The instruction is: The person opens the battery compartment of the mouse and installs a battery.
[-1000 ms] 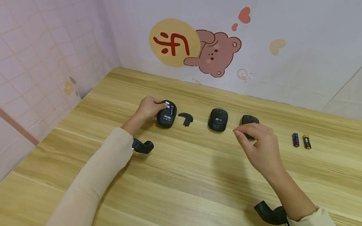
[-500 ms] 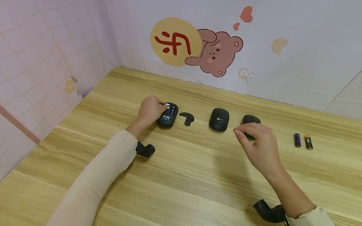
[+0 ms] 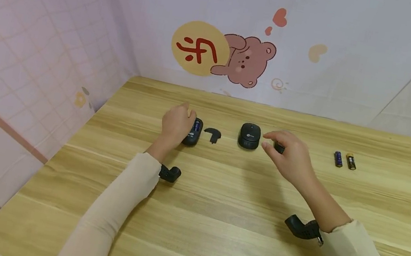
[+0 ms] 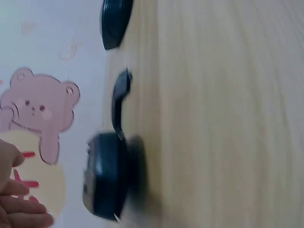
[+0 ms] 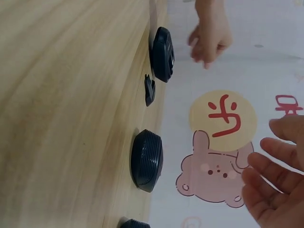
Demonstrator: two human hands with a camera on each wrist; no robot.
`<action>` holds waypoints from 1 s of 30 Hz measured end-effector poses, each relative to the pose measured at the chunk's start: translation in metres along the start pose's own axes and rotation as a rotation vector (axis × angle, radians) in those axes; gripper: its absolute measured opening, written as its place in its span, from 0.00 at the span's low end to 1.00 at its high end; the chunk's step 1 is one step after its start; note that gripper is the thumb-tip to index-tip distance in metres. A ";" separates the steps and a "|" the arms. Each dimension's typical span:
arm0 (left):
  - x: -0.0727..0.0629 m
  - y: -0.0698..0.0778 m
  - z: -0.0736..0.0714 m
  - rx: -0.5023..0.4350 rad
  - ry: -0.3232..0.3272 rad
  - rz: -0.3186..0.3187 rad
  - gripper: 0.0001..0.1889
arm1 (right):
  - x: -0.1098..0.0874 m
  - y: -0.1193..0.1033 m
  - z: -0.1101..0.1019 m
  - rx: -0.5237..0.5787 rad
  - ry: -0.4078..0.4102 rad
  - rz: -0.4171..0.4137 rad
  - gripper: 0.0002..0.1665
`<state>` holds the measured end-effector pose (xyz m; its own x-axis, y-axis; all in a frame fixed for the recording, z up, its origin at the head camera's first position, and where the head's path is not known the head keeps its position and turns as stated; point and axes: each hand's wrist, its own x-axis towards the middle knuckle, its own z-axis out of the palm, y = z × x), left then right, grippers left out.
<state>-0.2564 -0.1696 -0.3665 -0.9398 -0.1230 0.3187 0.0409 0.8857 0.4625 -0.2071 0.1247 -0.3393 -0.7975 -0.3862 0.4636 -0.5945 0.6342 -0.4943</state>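
My left hand (image 3: 176, 124) hovers over an upside-down black computer mouse (image 3: 193, 137), covering its left part. The right wrist view shows a gap between that hand and the mouse (image 5: 163, 54); its fingers hang loosely bent and hold nothing. A blue battery (image 3: 197, 125) sits in the mouse's uncovered battery slot. Just right of it lies a curved black battery cover (image 3: 213, 135). My right hand (image 3: 292, 157) is raised, thumb and fingers apart with nothing between them. It partly hides another black mouse (image 3: 279, 147). A third black mouse (image 3: 250, 136) stands upright, left of my right fingertips.
On the right, a purple-blue battery (image 3: 338, 159) and a black-and-gold battery (image 3: 351, 161) lie side by side on the wooden table (image 3: 214, 220). A white printed wall cloth (image 3: 343, 87) rises behind the table. Each forearm carries a black camera mount (image 3: 170, 174).
My left hand has let go of the upside-down mouse and lifted slightly up and right. The thumb and fingers of my right hand have spread apart, and that hand has shifted a little left.
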 end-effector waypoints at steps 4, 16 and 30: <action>0.001 0.018 0.004 -0.063 -0.050 0.092 0.26 | 0.010 0.006 0.004 -0.021 -0.103 0.072 0.22; 0.002 0.064 0.043 -0.107 -0.464 0.332 0.38 | 0.038 0.039 0.030 -0.037 -0.335 0.251 0.41; 0.005 0.078 0.071 -0.007 -0.645 0.340 0.38 | 0.048 0.057 0.058 -0.030 -0.456 0.285 0.47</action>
<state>-0.2823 -0.0696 -0.3871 -0.8876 0.4487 -0.1043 0.3664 0.8248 0.4306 -0.2854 0.1037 -0.3883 -0.8944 -0.4438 -0.0555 -0.3504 0.7723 -0.5299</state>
